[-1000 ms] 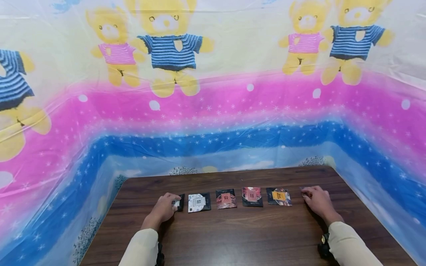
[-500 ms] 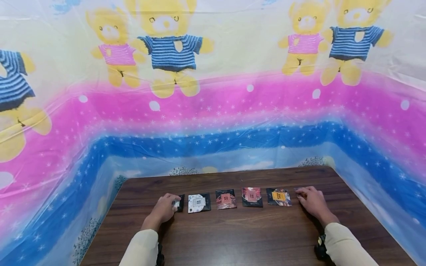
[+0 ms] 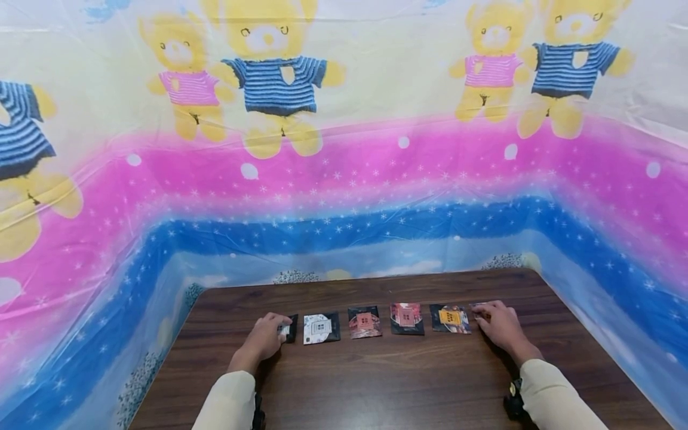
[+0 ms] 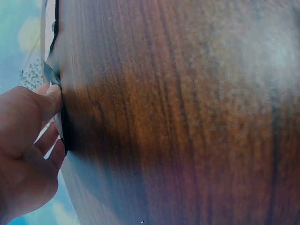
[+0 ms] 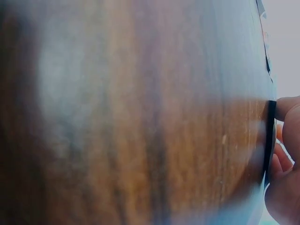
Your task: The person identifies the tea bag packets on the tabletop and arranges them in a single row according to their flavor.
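At the left end of a row of small flat square packets, my left hand (image 3: 263, 337) pinches a black-and-white packet (image 3: 290, 329). In the left wrist view the thumb presses on that packet's near edge, with the other fingers beyond it. At the right end, my right hand (image 3: 502, 327) holds another packet (image 3: 476, 306), mostly covered by the fingers. Its dark edge shows in the right wrist view beside the thumb (image 5: 285, 107). Between the hands lie a white-and-black packet (image 3: 321, 328), a dark packet with a red label (image 3: 365, 322), a red-and-black packet (image 3: 407, 318) and a yellow-labelled packet (image 3: 450, 318).
The packets lie on a dark brown wooden table (image 3: 371, 376) with rounded far corners. A printed cloth (image 3: 344, 179) with bears and pink and blue bands stands behind and along both sides.
My right hand has slid left with its packet, closer to the yellow-labelled packet. The left hand and the packets between have stayed in place.
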A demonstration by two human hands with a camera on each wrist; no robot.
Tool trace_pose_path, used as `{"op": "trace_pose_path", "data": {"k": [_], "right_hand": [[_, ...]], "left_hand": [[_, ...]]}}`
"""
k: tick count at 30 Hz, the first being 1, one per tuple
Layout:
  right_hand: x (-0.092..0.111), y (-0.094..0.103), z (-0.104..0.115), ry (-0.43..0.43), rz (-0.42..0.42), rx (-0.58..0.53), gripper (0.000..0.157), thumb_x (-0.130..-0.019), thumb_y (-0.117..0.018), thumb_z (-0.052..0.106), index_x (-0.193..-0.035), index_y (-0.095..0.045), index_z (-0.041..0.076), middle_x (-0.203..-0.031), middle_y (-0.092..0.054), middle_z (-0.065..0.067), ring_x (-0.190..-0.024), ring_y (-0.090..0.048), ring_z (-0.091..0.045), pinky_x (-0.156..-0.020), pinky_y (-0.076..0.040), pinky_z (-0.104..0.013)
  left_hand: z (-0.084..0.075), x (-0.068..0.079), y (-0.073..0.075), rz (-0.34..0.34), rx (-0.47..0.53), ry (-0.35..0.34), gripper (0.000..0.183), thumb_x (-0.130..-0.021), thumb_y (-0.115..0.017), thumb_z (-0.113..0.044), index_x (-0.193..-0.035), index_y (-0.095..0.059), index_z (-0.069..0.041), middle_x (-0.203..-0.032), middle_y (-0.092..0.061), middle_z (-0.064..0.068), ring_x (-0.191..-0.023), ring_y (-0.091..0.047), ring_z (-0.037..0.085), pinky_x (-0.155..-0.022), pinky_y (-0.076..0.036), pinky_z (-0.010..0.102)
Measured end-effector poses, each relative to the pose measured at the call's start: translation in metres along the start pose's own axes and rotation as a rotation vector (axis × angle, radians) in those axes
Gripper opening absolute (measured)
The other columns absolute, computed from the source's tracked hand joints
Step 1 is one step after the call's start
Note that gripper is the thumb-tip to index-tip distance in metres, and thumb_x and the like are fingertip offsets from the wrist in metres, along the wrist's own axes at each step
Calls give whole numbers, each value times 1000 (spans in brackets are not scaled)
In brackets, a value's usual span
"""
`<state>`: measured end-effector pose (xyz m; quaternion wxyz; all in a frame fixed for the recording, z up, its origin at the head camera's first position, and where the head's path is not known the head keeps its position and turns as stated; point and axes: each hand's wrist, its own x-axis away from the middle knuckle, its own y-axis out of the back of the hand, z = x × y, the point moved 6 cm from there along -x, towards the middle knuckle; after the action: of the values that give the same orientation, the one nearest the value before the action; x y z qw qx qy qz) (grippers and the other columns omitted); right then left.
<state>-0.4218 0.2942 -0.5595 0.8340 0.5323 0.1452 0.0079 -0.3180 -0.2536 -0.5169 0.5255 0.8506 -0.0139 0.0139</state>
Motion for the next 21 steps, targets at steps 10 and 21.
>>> {"op": "trace_pose_path", "data": {"k": [10,21], "right_hand": [[0,-1,0,-24,10,1,28,-97,-65,12,-124,-72,5,-130,-58,-27,-118,-53,-45,-98,-39,-63],[-3,-5,8,-45,32,42,30,-99,-63,12,-127,-70,4,-131,-59,-26,-118,-53,-45,-97,-42,-62]], "left_hand": [[-2,-2,-1,1,1,-4,33,-99,-63,-3,-131,-65,-10,-143,-53,22,-133,-47,46,-103,-48,60],[1,-6,-1,17,-36,-17,32,-98,-65,-4,-130,-66,-10,-142,-53,21,-132,-49,44,-102,-48,59]]}}
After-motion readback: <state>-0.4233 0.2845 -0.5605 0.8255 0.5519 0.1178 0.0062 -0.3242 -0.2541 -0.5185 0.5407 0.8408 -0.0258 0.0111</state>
